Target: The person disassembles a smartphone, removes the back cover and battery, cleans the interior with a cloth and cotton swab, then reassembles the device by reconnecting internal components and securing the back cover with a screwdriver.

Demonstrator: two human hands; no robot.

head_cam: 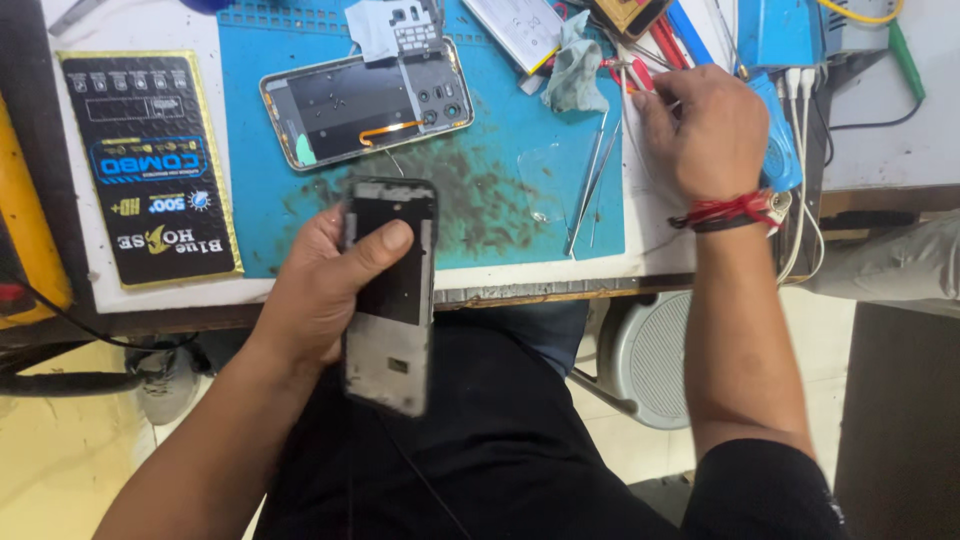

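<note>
phone frame (390, 300) in left hand (320, 290)

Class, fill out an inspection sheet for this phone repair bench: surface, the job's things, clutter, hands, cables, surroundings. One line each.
Surface: blue work mat on a white bench, smudged dark near its middle.
Job's things: phone frame held off the bench edge; opened phone lying on the mat.
Clutter: black and gold box, crumpled cloth, tweezers, red-handled tools.
Hands: left hand grips the phone frame; right hand reaches among the tools, grasp hidden.
Cables: white cables hang over the right edge; black cable at left.
Surroundings: grey stool and pale floor below.
</note>
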